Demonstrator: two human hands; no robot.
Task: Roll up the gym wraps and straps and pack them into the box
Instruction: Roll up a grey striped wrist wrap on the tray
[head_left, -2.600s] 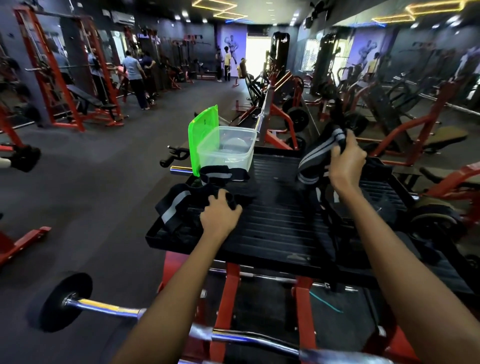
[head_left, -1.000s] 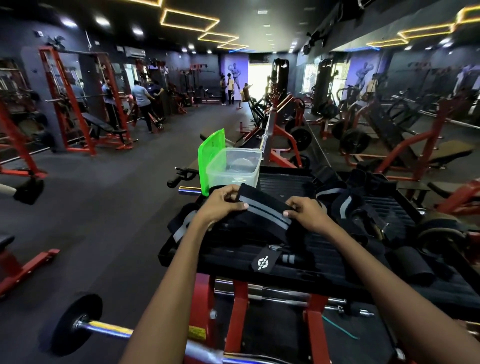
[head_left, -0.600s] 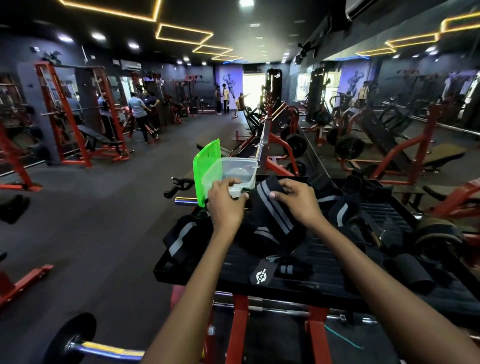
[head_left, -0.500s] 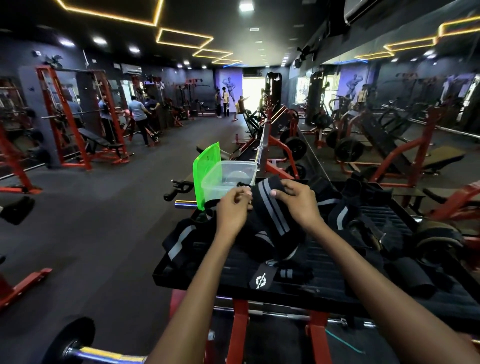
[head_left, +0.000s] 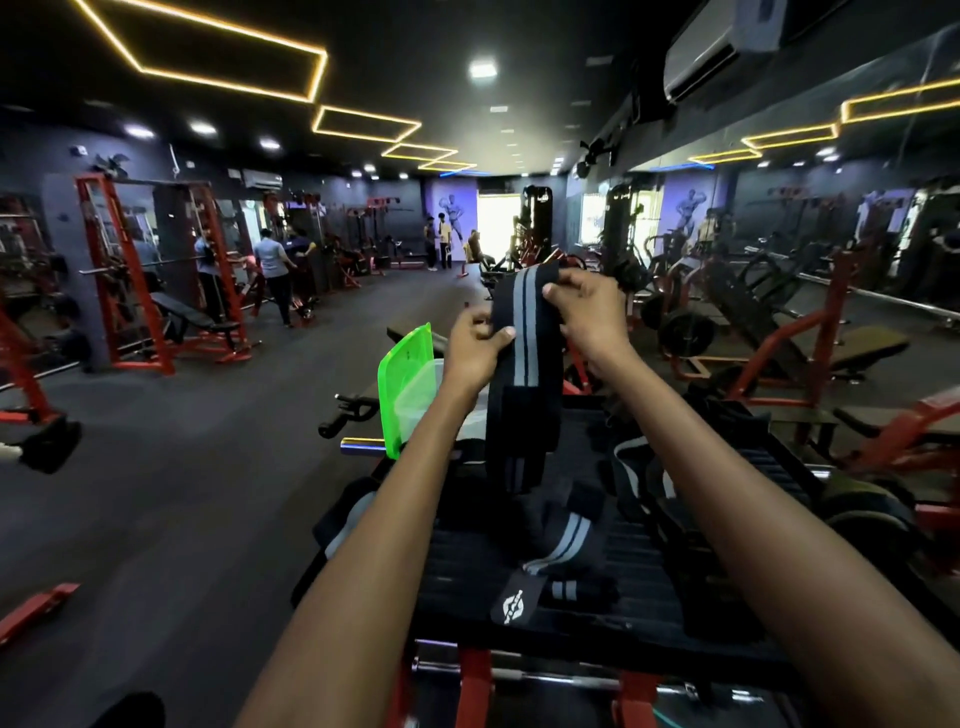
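Note:
A long black wrap with two grey stripes hangs upright in front of me. My left hand pinches its left edge and my right hand pinches its top right corner. Its lower end trails onto the black ribbed platform, where a logo tab lies. More black wraps and straps lie heaped on the platform to the right. The clear plastic box with its green lid propped upright stands at the platform's far left, partly hidden by my left forearm.
Red frame legs and a chrome bar run under the platform. A barbell end sticks out left of the box. Red racks and several people stand far left; weight machines crowd the right side.
Both hands have lifted the striped wrap well up off the platform, so it now hangs stretched vertically. The head view has tilted upward, showing more ceiling.

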